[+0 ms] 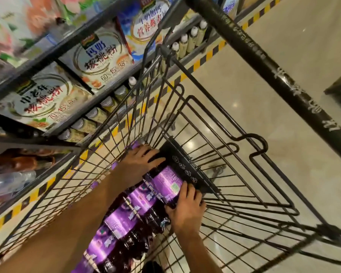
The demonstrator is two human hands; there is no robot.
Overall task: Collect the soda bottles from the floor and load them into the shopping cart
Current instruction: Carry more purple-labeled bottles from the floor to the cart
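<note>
Several dark soda bottles with purple labels lie side by side in a row along the bottom of the black wire shopping cart. Both my arms reach down into the cart. My left hand lies on the far end of the topmost bottle, fingers spread toward the cart's black plastic flap. My right hand holds the near end of that same bottle, fingers curled over it. The bottle caps are hidden.
Store shelving runs along the left with boxed powder, cans and white-capped bottles. Yellow-black tape marks its base. The cart's thick handle bar crosses the upper right. Shiny beige floor lies to the right.
</note>
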